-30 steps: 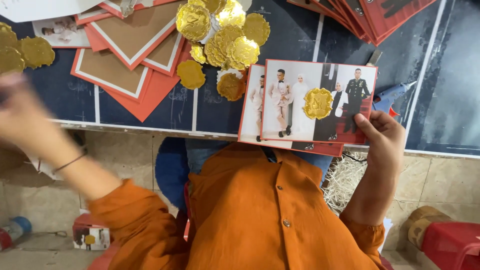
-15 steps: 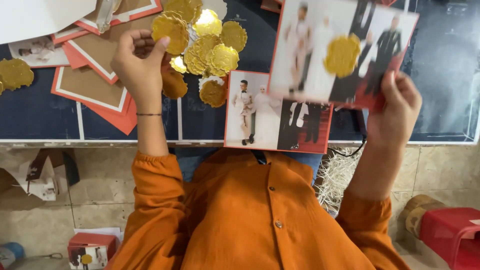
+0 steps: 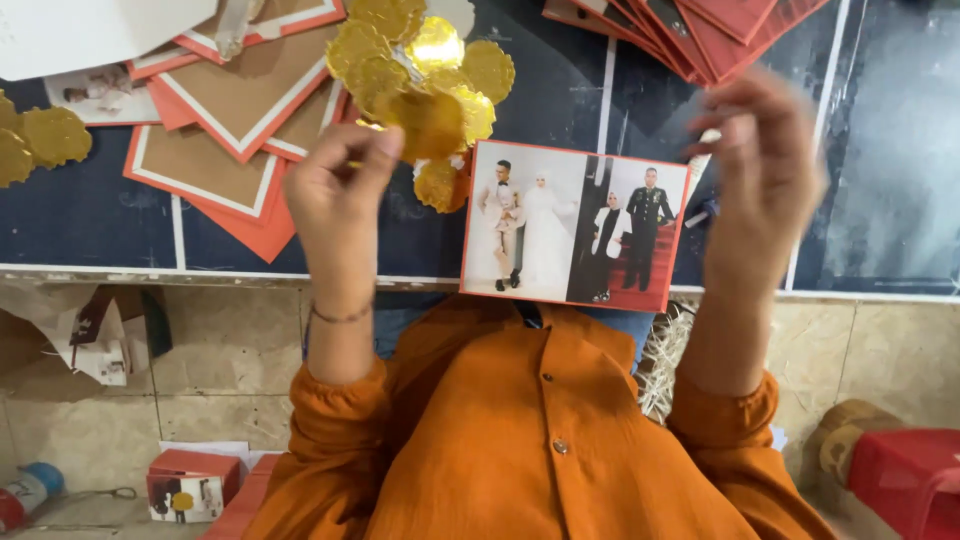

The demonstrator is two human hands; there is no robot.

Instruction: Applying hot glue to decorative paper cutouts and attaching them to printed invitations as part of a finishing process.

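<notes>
The left hand (image 3: 340, 185) pinches a gold scalloped seal (image 3: 432, 120). The red-bordered photo card (image 3: 575, 228) overhangs the counter (image 3: 880, 200) edge. The right hand (image 3: 765, 170) hovers blurred, fingers loose, empty.

One head-worn view, straight down and close over the dark table (image 3: 880, 200) edge and the wearer's lap.

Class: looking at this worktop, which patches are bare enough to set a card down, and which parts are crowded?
Bare: the dark top right of the right hand, and the strip below the gold seals at far left. Crowded: the red frames and gold seal pile by the left hand.
</notes>
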